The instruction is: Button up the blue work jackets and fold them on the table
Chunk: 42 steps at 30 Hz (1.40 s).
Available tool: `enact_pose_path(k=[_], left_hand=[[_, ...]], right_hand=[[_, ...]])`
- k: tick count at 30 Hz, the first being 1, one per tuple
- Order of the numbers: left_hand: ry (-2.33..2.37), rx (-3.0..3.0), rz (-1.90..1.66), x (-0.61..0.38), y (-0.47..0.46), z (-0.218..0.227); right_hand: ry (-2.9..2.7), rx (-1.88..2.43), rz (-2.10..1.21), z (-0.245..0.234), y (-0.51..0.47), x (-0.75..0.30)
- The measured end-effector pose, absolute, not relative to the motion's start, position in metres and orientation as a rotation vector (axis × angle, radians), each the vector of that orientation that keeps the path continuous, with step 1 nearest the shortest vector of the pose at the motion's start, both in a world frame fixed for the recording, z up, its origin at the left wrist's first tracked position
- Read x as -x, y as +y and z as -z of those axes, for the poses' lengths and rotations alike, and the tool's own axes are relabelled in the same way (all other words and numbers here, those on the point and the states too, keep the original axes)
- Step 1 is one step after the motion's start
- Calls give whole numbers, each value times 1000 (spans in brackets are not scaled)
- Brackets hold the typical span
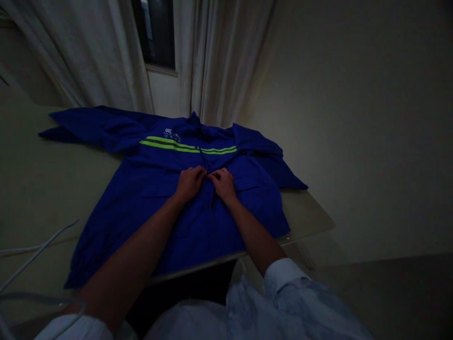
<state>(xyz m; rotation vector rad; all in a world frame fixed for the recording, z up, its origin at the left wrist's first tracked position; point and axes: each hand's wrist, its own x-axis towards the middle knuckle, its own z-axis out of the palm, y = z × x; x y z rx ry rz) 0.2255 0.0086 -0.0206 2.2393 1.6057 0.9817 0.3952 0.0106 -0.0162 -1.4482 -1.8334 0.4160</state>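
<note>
A blue work jacket [148, 208] with yellow-green reflective stripes across the chest lies front up on a pale table [38, 184]. Its sleeves spread out to the left and right. My left hand [189, 183] and my right hand [223, 184] meet at the jacket's front closure, just below the stripes. Both have their fingers curled and pinched on the fabric edges of the closure. The fingertips are partly hidden in the cloth.
White cables [31, 255] trail over the table's left front. White curtains [212, 56] and a dark window [155, 33] stand behind the table. The table's right corner [325, 222] ends near a bare wall. The room is dim.
</note>
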Motion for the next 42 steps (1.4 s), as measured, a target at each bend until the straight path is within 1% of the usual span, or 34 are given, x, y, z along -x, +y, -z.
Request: enact_pose_path(k=[9, 16, 22, 42], left_hand=[[1587, -2227, -1033, -224, 8, 21], [1559, -2240, -1033, -223, 8, 22], [1579, -2234, -1002, -225, 6, 21], [1567, -2145, -1010, -223, 11, 26]], right_hand=[[-1831, 1387, -497, 21, 12, -396], [-1854, 1401, -438, 21, 10, -395], [-1832, 1425, -457, 23, 15, -397], [-1916, 1261, -611, 20, 16, -402]])
